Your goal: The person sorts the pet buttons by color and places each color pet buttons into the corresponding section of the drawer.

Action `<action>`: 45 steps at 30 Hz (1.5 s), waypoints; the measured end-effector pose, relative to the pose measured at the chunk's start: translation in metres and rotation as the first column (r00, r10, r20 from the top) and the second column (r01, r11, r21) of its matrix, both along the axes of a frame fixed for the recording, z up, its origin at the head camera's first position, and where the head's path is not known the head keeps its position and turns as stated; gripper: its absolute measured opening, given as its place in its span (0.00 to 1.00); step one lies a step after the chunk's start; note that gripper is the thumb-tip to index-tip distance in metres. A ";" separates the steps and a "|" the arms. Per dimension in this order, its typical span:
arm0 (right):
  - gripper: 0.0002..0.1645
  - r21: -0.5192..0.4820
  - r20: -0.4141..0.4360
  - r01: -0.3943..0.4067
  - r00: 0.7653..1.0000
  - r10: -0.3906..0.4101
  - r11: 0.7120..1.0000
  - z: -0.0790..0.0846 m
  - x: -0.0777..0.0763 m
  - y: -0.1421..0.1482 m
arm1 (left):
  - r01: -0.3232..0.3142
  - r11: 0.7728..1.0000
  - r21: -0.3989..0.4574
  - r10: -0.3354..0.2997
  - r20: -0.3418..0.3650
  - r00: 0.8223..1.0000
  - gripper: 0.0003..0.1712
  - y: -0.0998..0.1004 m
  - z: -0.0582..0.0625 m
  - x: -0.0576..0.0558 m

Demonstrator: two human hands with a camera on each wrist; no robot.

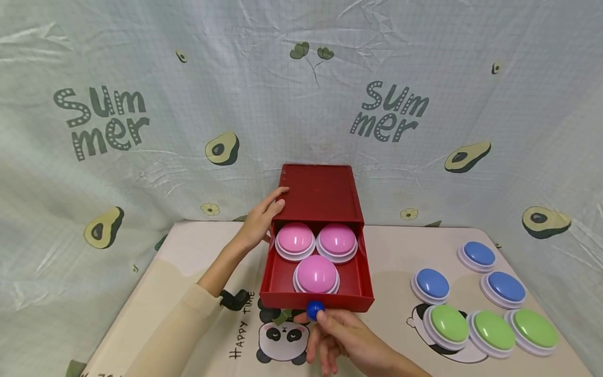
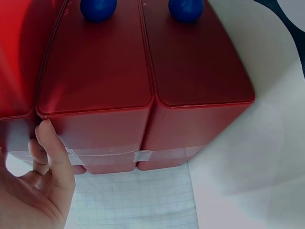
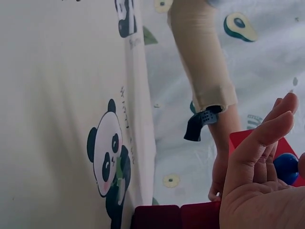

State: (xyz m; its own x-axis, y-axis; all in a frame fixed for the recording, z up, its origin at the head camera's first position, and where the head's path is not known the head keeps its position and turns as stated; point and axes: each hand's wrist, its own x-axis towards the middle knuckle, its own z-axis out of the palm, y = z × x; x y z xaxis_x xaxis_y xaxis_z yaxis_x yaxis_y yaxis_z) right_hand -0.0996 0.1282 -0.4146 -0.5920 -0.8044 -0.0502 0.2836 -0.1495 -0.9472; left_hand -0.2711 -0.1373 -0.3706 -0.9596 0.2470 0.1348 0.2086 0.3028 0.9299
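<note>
A red drawer cabinet (image 1: 320, 191) stands against the cloth backdrop, its top drawer (image 1: 275, 280) pulled out. Three pink push-button lights (image 1: 316, 274) with white rims lie inside that drawer. My left hand (image 1: 256, 222) rests against the cabinet's left side near the top edge, its fingers mostly extended. At the drawer's front, my right hand (image 1: 336, 335) pinches the round blue knob (image 1: 314, 310) between thumb and index finger, the other fingers loosely bent. The left wrist view shows two closed lower drawers (image 2: 95, 62), each with a blue knob (image 2: 187, 8).
On the table's right side sit three blue button lights (image 1: 432, 283) and, nearer me, three green ones (image 1: 449, 323). The table cover (image 1: 391, 319) carries printed pandas. A patterned cloth (image 1: 264, 89) hangs behind the table and at its sides.
</note>
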 end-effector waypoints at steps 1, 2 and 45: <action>0.32 -0.001 -0.001 -0.002 1.000 0.002 1.000 0.000 0.000 0.000 | 0.001 1.000 -0.001 -0.001 0.001 1.000 0.30 0.000 0.000 0.000; 0.33 0.000 0.001 -0.002 1.000 0.002 1.000 0.001 0.000 0.000 | 0.003 1.000 -0.003 -0.003 0.002 1.000 0.30 0.000 0.001 0.000; 0.36 0.199 -0.118 0.162 0.983 -0.141 0.966 0.026 -0.037 -0.005 | -0.014 1.000 -0.025 0.015 0.026 1.000 0.31 0.003 0.001 0.000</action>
